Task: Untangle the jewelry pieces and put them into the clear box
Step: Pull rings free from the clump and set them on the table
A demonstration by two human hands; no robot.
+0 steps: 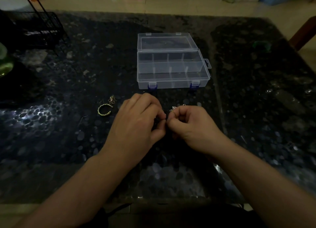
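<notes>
The clear box (172,68) stands open near the middle of the bench (256,73), its compartments apparently empty, so nothing seems stored yet. Both hands, left hand (136,120) and right hand (191,125), pinch a thin silver chain (173,109) between them. A green bangle (104,110) and small tangled pieces (112,99) wait leftward. The chain's tangle is hidden by fingers and dim light.

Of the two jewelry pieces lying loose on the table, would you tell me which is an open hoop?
The green-and-gold bangle, nearer the person; the small tangled cluster just beyond it is a knot of thin wire loops.
</notes>
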